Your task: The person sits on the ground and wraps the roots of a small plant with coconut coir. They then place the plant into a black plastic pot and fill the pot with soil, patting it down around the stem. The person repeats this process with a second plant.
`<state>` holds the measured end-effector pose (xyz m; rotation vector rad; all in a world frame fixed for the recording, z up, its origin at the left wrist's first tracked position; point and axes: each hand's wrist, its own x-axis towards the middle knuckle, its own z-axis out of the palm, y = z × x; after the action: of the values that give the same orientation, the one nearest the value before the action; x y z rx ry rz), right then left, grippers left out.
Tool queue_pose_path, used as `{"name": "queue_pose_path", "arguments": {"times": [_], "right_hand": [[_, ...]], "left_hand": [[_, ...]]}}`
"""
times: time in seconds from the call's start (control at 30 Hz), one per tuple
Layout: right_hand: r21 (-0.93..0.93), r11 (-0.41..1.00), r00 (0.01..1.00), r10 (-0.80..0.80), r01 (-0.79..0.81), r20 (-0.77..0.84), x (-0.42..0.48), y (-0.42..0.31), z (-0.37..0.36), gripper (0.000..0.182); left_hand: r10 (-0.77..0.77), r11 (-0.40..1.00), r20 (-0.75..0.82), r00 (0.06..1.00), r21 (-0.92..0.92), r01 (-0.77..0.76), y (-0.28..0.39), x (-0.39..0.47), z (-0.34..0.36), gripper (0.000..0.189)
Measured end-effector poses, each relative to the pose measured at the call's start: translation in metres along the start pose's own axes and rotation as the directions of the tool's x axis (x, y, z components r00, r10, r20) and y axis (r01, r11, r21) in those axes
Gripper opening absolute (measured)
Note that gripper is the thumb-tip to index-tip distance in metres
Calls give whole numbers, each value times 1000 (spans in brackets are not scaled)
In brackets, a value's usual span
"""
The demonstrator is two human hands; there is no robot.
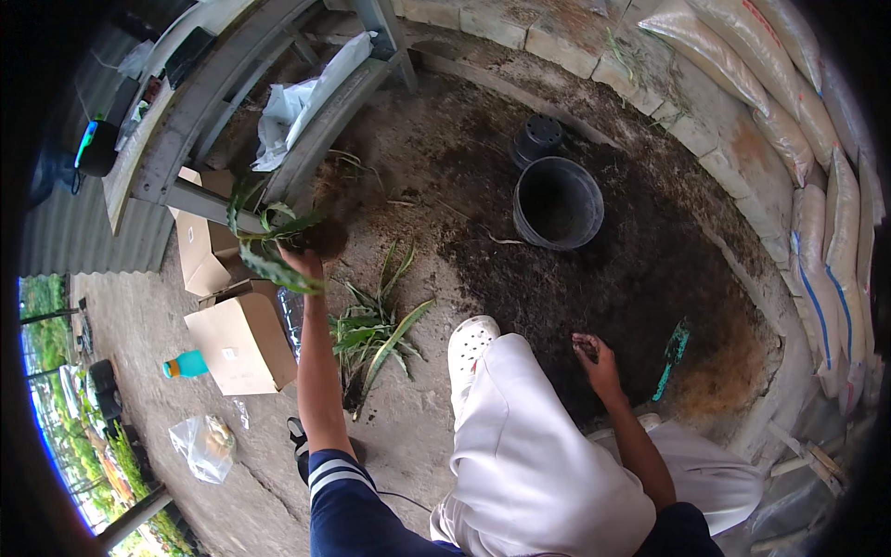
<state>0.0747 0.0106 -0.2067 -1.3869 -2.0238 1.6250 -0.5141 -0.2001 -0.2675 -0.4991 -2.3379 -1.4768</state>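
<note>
My left hand (304, 263) stretches out to the left and grips a leafy green plant (268, 233) near its base. A dark brown root ball (326, 237) hangs beside the fingers. Below that hand, several loose plants with long pale-edged leaves (376, 324) lie on the concrete. My right hand (597, 365) is over the dark potting soil (529, 299), its fingertips dirty and partly curled, with a gap between thumb and fingers. Beyond it stands a black plastic pot (559, 203), its inside dark. A smaller black pot (539, 136) sits upside down behind it.
A soil-covered teal tool (672, 361) lies at the right. Cardboard boxes (240, 341), a teal bottle (186, 364) and a plastic bag (203, 445) are on the left floor. A bench (327, 118) stands upper left. Filled sacks (814, 271) line the low block wall (724, 163).
</note>
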Motion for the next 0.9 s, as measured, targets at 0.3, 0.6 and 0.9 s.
{"name": "queue_pose_path", "arguments": {"times": [0.3,0.6,0.9], "right_hand": [[-21,1000,999,9,-8,42,-5,-10,5,25],[-11,1000,1000,-13,14,22,-3,-3,0,24],[11,1000,999,-18,17,29,-3,1,6,24]], "left_hand": [[-269,841,235,934,-416,347,-41,22,0,16],[-316,744,346,884,-488,457,-49,30,34,31],[-316,898,46,948,-308,315,-52,17,26,30]]}}
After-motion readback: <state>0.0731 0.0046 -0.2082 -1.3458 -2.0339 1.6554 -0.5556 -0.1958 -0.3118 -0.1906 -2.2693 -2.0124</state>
